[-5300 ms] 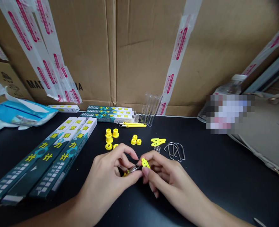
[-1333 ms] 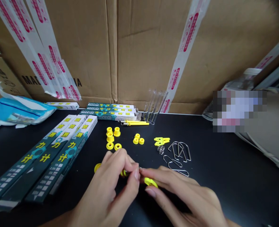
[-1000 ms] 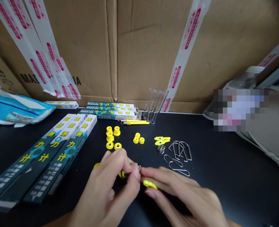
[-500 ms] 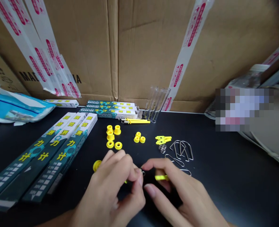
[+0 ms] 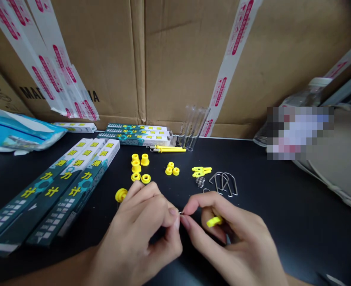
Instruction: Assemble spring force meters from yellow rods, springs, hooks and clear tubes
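Low over the black tabletop [image 5: 282, 206], my left hand [image 5: 139, 234] and my right hand [image 5: 232, 238] meet fingertip to fingertip. Both pinch a small metal part [image 5: 181, 213] between thumb and forefinger. A flat yellow plastic piece [image 5: 214, 221] is tucked under my right hand's curled fingers. One yellow plastic cap [image 5: 121, 194] lies just left of my left hand. What the small metal part joins to inside my left hand is hidden.
Beyond the hands lie several yellow caps [image 5: 139, 167], two more [image 5: 172, 170], yellow flat pieces [image 5: 201, 171], a small spring [image 5: 199, 182] and bent wire loops [image 5: 224, 182]. Three long green boxes [image 5: 53, 190] lie at left, clear tubes [image 5: 193, 127] and cardboard cartons [image 5: 175, 59] behind.
My right hand has slid the yellow flat piece away from the fingertips and under its fingers. The fingertips of both hands now pinch the small metal part. The view has shifted slightly.
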Demonstrator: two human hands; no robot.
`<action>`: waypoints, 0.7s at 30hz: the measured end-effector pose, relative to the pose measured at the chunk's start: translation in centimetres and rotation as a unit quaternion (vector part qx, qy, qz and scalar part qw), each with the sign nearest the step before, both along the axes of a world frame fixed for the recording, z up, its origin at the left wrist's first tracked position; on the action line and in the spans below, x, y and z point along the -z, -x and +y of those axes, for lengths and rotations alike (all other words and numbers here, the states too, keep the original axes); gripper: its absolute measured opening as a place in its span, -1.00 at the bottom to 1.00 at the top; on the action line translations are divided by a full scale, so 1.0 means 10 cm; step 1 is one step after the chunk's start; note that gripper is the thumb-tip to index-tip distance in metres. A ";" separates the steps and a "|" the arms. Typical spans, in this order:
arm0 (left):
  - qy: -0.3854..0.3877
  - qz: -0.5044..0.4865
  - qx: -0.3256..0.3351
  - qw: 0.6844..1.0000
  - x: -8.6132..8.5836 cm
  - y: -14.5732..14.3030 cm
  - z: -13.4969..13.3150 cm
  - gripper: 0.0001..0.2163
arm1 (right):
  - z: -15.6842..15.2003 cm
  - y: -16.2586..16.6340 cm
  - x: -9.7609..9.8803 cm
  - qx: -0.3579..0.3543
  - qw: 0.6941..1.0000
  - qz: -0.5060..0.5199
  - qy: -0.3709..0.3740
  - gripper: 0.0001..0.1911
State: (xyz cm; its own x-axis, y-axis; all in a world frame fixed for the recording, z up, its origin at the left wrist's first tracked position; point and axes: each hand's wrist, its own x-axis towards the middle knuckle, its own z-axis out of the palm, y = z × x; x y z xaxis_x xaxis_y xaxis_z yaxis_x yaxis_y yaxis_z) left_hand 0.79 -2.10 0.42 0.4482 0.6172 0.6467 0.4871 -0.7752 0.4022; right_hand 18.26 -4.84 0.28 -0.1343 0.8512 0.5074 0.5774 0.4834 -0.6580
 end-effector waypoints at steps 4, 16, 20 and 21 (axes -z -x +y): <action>0.010 -0.009 -0.006 1.000 -0.01 -0.02 -0.02 -0.73 | -0.01 -0.02 -0.01 -0.018 1.000 0.009 0.008 -0.94; 0.080 -0.075 -0.009 0.994 0.00 -0.04 -0.09 -0.76 | -0.08 -0.02 -0.02 0.002 0.996 -0.035 -0.085 -0.92; 0.104 -0.098 -0.013 0.990 0.00 -0.03 -0.12 -0.78 | -0.10 -0.02 -0.02 0.000 0.995 -0.049 -0.085 -0.91; 0.122 -0.105 -0.012 0.987 0.00 -0.03 -0.12 -0.78 | -0.10 -0.02 -0.02 0.001 0.995 -0.048 -0.084 -0.92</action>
